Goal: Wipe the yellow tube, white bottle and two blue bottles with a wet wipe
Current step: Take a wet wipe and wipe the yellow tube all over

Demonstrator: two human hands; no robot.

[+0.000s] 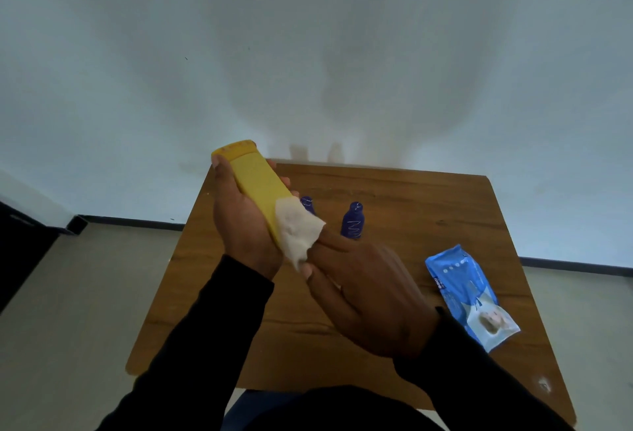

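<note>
Yellow tube (255,187) was gripped in the left hand (245,221) above the wooden table (411,197); the right hand (370,297) pinched a wet wipe (297,232) against its lower end. 2 blue bottles (352,221) stood behind the tube.

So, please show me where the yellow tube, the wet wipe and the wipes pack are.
yellow tube (255,187): head view, middle of body.
wet wipe (296,232): head view, bunched centre.
wipes pack (471,293): head view, blue front.

Yellow tube (255,187) and wet wipe (297,233) in hands.
</note>
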